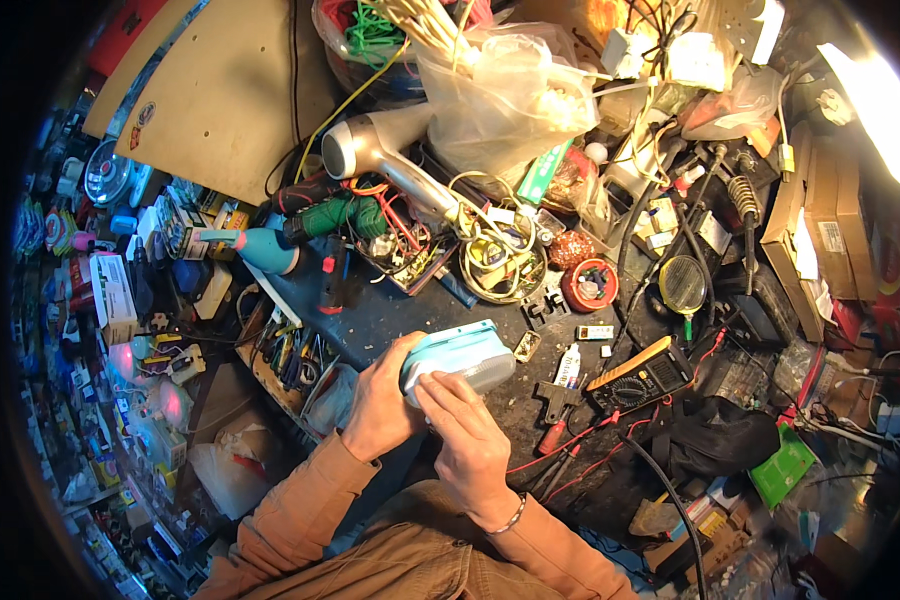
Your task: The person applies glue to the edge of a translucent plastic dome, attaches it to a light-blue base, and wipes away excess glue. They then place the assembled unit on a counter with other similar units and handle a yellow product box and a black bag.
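A palm-sized, rounded plastic device (465,358), light blue on top with a grey, clear-looking end, is held up over the near edge of the workbench. Its exact kind I cannot make out. My left hand (380,400) is closed around its left end. The fingers of my right hand (470,445) press together on its near side, and their tips partly cover it. Just right of the device lie a white tube (569,366) and a black tool with a red tip (554,400). A yellow-and-black multimeter (642,375) lies further right with its red and black leads.
A silver hair dryer (390,160) lies across coiled cable at the back. An open drawer of hand tools (295,355) sits left of my hands. A red round container (590,285), a soldering iron with a coil holder (746,200) and cardboard boxes (830,220) crowd the right.
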A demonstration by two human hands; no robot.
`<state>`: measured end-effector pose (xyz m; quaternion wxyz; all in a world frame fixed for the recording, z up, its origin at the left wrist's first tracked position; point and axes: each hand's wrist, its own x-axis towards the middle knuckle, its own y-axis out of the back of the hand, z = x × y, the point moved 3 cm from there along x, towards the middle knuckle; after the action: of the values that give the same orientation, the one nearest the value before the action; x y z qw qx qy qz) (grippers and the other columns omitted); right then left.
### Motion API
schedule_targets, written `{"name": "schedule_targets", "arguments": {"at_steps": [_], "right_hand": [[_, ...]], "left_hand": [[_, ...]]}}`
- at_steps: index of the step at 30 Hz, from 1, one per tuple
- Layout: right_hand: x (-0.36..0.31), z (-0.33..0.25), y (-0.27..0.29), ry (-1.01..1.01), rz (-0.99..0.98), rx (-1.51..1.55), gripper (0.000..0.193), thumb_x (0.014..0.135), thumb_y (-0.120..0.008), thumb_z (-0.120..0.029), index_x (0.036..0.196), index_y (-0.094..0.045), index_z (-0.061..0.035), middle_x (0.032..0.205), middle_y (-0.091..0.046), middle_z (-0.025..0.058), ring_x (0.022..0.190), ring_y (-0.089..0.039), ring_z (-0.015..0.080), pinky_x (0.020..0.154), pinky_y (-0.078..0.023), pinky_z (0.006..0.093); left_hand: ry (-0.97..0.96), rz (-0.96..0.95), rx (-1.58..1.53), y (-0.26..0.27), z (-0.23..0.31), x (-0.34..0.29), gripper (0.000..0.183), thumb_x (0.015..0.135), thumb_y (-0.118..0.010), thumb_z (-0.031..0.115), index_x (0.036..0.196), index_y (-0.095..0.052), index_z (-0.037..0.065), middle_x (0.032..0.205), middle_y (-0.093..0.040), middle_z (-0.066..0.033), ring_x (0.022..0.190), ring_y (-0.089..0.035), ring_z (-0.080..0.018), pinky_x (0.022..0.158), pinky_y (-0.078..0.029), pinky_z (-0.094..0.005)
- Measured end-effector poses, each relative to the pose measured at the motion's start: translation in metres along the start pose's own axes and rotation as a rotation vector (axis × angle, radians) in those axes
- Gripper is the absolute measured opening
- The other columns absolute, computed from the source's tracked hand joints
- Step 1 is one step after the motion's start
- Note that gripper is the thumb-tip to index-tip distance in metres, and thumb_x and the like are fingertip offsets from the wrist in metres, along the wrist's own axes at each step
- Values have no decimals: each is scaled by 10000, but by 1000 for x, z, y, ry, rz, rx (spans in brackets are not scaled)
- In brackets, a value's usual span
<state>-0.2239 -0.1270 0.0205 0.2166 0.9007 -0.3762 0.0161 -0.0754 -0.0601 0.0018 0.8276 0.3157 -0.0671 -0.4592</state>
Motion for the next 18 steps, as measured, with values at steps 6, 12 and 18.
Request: {"name": "schedule_targets", "arguments": {"at_steps": [6, 12, 18], "right_hand": [[1, 67, 55, -557, 477, 706, 425, 1049, -620, 116, 1456, -727, 60, 1467, -748, 167, 1351, -707, 243, 1180, -536, 366], [-13, 93, 42, -550, 362, 420, 374, 1032, -691, 75, 1399, -755, 40, 1469, -741, 173, 1368, -692, 248, 1184, -515, 382], [0, 75, 51, -305, 267, -5, 275, 1010, -816, -21, 1283, -817, 2, 1283, -823, 156, 1204, -777, 250, 1060, -582, 362]], "left_hand": [[-44, -167, 33, 6, 6, -5, 1034, 774, -984, 157, 1658, -459, 44, 1502, -643, -238, 1369, -660, -432, 1155, -550, -477], [-59, -148, 49, 1, 2, -9, 982, 750, -993, 149, 1596, -508, 34, 1482, -644, -229, 1349, -667, -421, 1141, -553, -482], [-80, -77, 21, 0, 3, -12, 896, 740, -999, 149, 1532, -590, 54, 1381, -733, -203, 1245, -741, -407, 1068, -608, -470]]}}
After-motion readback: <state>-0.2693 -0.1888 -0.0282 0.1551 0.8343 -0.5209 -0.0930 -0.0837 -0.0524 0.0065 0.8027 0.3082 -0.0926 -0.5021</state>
